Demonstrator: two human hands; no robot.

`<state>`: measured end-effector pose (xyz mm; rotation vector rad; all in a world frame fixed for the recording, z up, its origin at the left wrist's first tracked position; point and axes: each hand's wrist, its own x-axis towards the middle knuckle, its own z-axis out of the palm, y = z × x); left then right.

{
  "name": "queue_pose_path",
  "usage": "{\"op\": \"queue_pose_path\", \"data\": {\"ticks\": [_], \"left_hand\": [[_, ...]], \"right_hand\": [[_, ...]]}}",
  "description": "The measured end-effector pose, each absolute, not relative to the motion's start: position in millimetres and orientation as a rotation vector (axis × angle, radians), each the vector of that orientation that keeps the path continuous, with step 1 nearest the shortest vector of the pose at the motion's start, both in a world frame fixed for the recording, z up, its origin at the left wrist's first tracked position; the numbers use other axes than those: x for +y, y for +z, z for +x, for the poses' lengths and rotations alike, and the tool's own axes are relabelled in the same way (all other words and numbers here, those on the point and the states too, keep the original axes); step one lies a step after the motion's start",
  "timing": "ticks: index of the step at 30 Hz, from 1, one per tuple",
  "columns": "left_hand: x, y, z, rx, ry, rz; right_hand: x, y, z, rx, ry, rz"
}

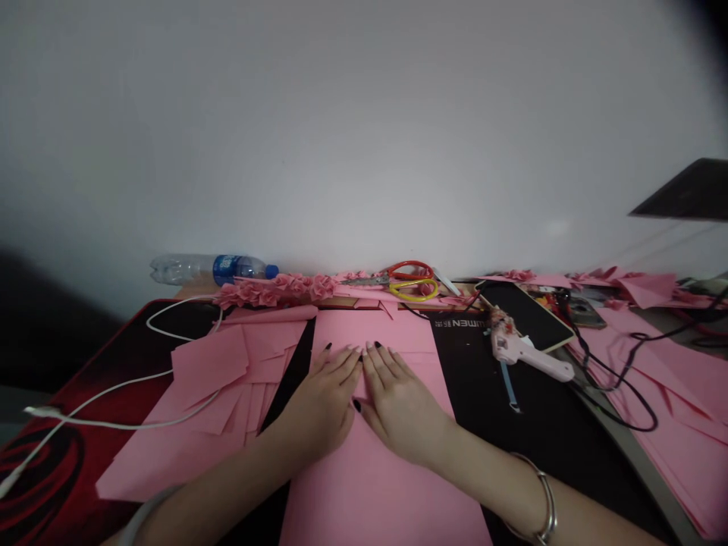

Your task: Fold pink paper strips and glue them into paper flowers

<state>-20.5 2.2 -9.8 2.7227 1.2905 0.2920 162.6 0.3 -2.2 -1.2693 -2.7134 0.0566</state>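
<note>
A long pink paper sheet [375, 493] lies in front of me on the dark mat, with a crosswise line or edge near its far part. My left hand [327, 398] rests flat on it, fingers stretched out and pointing away from me. Beside it my right hand [401, 402] lies flat too, its fingers extended and its fingertips meeting those of the left. Neither hand grips anything. What lies under the palms is hidden.
Cut pink paper pieces [210, 364] and a white cable [114, 394] lie left. Behind are paper roses [324, 287], scissors [412, 280] and a plastic bottle [199, 269]. To the right are a glue gun [528, 356], a phone-like dark slab [528, 315], black cords and more pink paper [676, 409].
</note>
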Motion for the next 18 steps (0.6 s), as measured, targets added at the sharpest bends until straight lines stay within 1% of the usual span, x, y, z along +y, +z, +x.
{"op": "queue_pose_path", "data": {"ticks": [7, 13, 18], "left_hand": [[0.7, -9.9, -30.2, 1.396, 0.211, 2.607], [-0.8, -0.7, -51.8, 1.498, 0.148, 2.593], [3.0, -2.1, -64.3, 1.553, 0.172, 2.626]], "right_hand": [[2.4, -3.7, 174.1, -2.681, 0.145, -1.254], [-1.6, -6.7, 206.4, -2.636, 0.030, -1.344], [-5.8, -11.4, 235.0, -2.551, -0.107, -1.402]]}}
